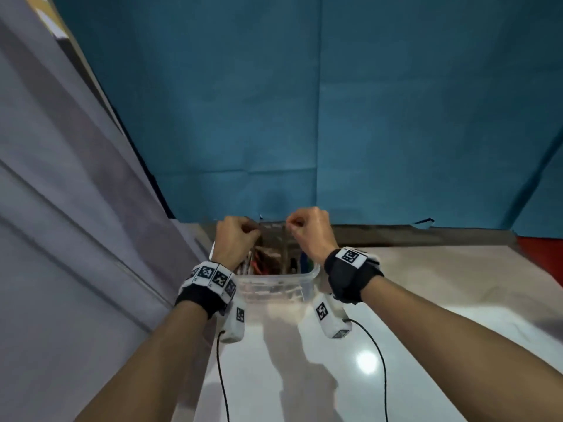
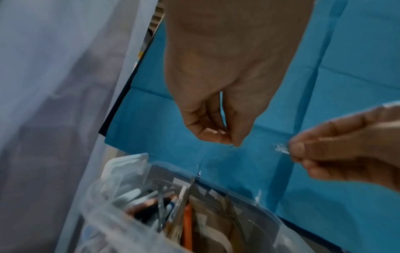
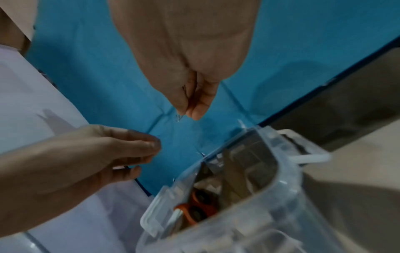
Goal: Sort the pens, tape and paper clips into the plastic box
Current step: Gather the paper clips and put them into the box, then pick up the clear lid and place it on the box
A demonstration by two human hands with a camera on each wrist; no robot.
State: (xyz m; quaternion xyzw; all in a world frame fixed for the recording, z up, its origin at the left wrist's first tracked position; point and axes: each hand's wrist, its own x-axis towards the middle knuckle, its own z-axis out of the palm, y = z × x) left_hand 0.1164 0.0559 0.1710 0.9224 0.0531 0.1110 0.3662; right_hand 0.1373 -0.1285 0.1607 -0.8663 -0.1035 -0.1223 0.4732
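The clear plastic box (image 1: pixel 307 277), rounded at its corners with a snap latch on its side, stands at the far edge of my glossy pale surface (image 1: pixel 426 300), against the creased blue sheet (image 1: pixel 335 102). Inside lie pens (image 2: pixel 138 198) and orange-handled scissors (image 3: pixel 201 207). Above it my left hand (image 1: pixel 236 236) presses thumb to fingertip, on what I cannot tell; my right hand (image 1: pixel 307 228) pinches a small, glinting clear scrap (image 2: pixel 280 148).

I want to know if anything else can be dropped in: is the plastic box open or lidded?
Open. The plastic box has no lid on; pens show through its top.
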